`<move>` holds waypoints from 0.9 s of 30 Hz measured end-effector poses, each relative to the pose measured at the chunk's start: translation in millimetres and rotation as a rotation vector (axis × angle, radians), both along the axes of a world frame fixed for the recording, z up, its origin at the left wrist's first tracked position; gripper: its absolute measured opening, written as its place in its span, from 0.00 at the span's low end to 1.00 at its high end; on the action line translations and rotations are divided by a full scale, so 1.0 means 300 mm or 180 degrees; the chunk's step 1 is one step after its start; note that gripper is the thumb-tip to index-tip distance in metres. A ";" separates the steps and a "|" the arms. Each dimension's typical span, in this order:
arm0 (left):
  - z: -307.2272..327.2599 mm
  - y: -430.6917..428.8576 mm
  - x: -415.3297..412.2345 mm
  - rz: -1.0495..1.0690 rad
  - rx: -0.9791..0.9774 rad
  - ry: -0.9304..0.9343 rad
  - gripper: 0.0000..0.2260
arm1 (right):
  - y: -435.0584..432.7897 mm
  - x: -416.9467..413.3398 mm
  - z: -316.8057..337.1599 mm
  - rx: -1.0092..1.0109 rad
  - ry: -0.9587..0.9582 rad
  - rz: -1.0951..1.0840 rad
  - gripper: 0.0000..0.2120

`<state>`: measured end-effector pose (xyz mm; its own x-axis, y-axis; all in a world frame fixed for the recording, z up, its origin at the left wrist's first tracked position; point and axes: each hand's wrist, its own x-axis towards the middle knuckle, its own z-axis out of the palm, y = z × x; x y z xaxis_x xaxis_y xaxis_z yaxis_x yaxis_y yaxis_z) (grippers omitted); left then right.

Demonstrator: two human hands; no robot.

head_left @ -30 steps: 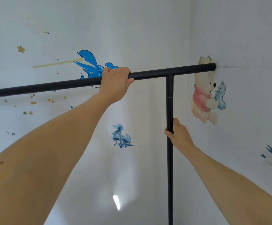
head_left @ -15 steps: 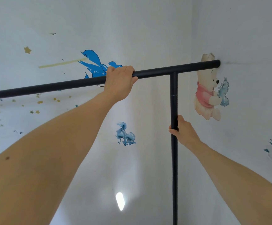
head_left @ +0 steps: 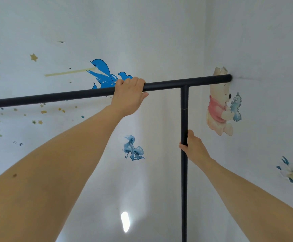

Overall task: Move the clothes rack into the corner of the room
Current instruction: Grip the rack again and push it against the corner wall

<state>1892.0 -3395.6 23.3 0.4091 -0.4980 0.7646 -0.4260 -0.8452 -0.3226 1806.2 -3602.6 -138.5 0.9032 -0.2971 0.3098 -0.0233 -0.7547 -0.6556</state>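
The left hand (head_left: 129,96) is gripping the top bar of the black clothes rack (head_left: 184,180) from above, its fingers (head_left: 133,81) curling over the tube and the thumb tucking underneath, so the grip is closing fully around the bar. The right hand (head_left: 193,147) is clasping the rack's upright post partway down, fingers wrapping round the far side of the tube and the thumb lying along its near side; that grip is also holding tight on the rack. Both bare forearms are reaching up and forward from the lower edge of the view.

The top bar is running from the left edge across to the right, rising slightly, and its right end is touching, or sitting just against, the right-hand wall (head_left: 264,41) beside the room's corner. The post is dropping straight down from the bar, out of view at the bottom.

On the walls behind, a blue dolphin sticker (head_left: 102,74) is showing just above the left hand, a bear sticker (head_left: 220,109) is sitting beneath the bar's end, blue mushrooms (head_left: 133,149) are lying between the arms, and small stars (head_left: 34,57) are scattering across the left wall.
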 end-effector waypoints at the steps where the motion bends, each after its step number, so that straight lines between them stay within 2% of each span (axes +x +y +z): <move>1: -0.004 0.002 -0.001 0.0000 0.0046 0.0004 0.16 | -0.001 -0.001 0.000 -0.0037 0.0002 -0.0018 0.15; 11: -0.003 0.020 -0.033 0.0030 0.0123 0.0165 0.19 | 0.010 -0.016 0.008 0.0264 0.0010 0.0077 0.17; 21: -0.018 0.036 -0.086 -0.0034 0.0108 0.0433 0.26 | -0.014 -0.062 0.012 0.0627 0.0035 0.0345 0.26; 27: -0.026 0.043 -0.129 0.0050 0.0166 0.0628 0.29 | -0.008 -0.083 0.002 0.0825 -0.0085 0.0343 0.25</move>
